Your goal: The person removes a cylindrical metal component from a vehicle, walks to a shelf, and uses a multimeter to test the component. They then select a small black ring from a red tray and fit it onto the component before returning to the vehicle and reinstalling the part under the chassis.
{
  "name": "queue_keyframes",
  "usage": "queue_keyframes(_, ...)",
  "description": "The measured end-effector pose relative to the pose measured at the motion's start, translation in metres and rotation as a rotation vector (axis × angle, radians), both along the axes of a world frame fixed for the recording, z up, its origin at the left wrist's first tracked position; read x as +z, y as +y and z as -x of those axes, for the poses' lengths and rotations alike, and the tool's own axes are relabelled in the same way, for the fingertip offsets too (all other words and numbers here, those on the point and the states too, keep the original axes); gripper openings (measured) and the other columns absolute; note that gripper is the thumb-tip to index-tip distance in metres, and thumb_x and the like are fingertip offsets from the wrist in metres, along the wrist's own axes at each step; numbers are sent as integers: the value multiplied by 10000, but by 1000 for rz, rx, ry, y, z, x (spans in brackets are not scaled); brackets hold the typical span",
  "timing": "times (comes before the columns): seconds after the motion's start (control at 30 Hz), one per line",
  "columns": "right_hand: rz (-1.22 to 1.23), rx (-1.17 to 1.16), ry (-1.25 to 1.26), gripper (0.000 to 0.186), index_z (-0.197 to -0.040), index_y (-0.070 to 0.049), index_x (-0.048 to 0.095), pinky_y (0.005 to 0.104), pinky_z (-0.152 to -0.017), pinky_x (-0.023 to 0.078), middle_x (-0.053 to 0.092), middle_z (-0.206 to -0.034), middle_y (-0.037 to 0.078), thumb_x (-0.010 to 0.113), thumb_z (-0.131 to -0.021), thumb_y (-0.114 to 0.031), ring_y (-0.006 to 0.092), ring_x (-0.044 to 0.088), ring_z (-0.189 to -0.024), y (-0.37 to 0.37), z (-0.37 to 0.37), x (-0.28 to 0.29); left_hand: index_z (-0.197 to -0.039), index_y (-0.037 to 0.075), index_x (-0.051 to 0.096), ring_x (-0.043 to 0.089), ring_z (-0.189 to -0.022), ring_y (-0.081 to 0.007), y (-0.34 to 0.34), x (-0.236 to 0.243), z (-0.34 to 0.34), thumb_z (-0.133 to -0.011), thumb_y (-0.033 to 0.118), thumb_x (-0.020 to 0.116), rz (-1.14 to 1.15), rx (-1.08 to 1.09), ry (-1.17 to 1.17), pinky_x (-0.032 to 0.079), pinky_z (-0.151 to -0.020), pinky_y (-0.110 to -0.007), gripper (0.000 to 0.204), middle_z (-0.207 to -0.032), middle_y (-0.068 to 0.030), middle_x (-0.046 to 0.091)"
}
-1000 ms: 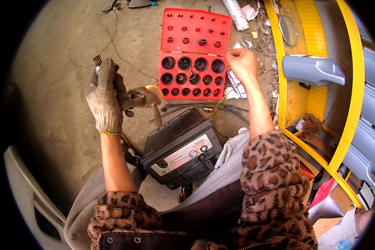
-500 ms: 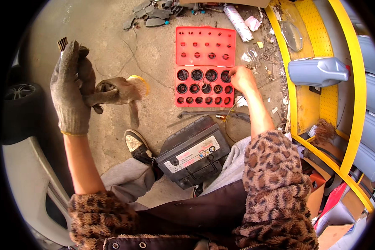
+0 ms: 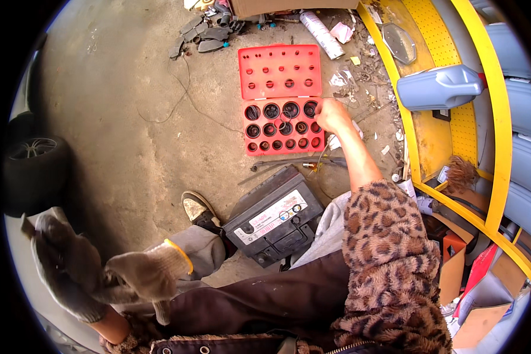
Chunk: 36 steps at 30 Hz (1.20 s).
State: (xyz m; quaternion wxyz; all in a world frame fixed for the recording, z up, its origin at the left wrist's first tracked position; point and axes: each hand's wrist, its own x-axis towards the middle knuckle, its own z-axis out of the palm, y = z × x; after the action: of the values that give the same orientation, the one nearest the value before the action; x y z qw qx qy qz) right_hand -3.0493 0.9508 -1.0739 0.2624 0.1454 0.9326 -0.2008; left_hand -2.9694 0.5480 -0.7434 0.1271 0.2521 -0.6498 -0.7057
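Observation:
My left hand (image 3: pixel 68 259) wears a grey knit glove and is low at the left. Its fingers close around a loose grey glove (image 3: pixel 150 272) with a yellow cuff edge; a small tip of something pokes out by the fingertips, too blurred to name. My bare right hand (image 3: pixel 334 117) is at the right side of an open red case (image 3: pixel 280 92), fingers pinched together by the upper-right compartment. What they pinch is hidden. Black rubber rings (image 3: pixel 271 111) fill the case's round compartments. Between my legs stands a black car battery (image 3: pixel 274 218), with two thin rings on its label.
Yellow shelving (image 3: pixel 402 118) with blue-grey jugs (image 3: pixel 439 87) rises at the right. Brake pads (image 3: pixel 209 44), a spray can (image 3: pixel 323 35) and litter lie at the back. A wheel (image 3: pixel 35 168) stands at the left. Open cardboard boxes (image 3: pixel 484 324) crowd the lower right.
My left hand has come down and toward me, carrying the loose glove. My right hand stays by the case's right side. The view has shifted slightly.

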Motion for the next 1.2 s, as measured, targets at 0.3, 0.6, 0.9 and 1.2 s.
queue_keyframes(0.3, 176, 159, 588, 367, -1026, -30, 638, 462, -734, 495, 669, -866, 138, 645, -848, -350, 324, 649, -872, -89, -14, -5, -983, 66, 500, 321, -353, -91, -27, -9, -14, -999, 294, 396, -187, -258, -45, 253, -315, -251, 251, -564, -8, 438)
queue_keyframes(0.6, 68, 140, 266, 277, -977, -86, 680, 497, -701, 490, 676, -811, 178, 614, -852, -324, 361, 659, -811, -124, 10, -32, -1038, 53, 511, 302, -348, -81, -44, -25, -17, -997, 311, 411, -130, -204, -110, 238, -299, -245, 280, -542, -5, 430)
queue_keyframes(0.9, 191, -35, 244, 212, -863, -34, 701, 445, -745, 498, 655, -790, 221, 641, -810, -231, 357, 662, -821, -54, 45, -7, -1358, 32, 424, 554, -741, -104, -106, -16, -26, -1003, 253, 415, -318, -408, -68, 447, -621, -214, 418, -1095, -49, 600)
queue_keyframes(1.2, 335, -194, 80, 378, -982, 42, 662, 428, -767, 521, 684, -861, 201, 678, -821, -299, 322, 668, -849, -64, 44, -15, -1281, 8, 466, 487, -606, -68, -59, -21, -10, -1002, 200, 407, 380, 226, -282, 408, -531, -200, 344, -918, -18, 568)
